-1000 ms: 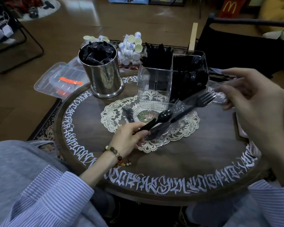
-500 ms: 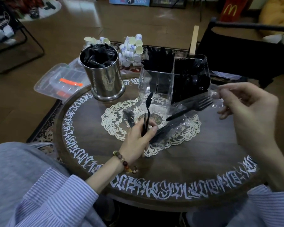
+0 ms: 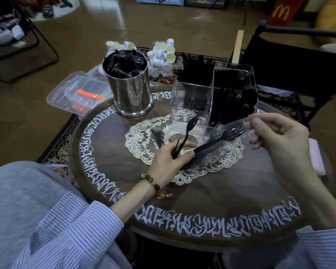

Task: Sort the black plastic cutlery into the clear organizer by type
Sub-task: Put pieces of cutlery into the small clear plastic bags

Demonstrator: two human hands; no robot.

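Head view: spoon (image 3: 192, 124) now more upright.

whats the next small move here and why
Probably pull the clear wrapper off the fork with the right hand. That hand pinches the wrapper's end, the fork's tines are still inside it, and the left hand already holds the spoon and the fork's handle, so both could then go into the clear organizer.

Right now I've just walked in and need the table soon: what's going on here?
A person is unpacking black plastic cutlery. The left hand grips an upright black plastic spoon. The right hand pinches the clear plastic wrapper, with a black plastic fork inside. The clear organizer behind already holds cutlery, front compartment empty.
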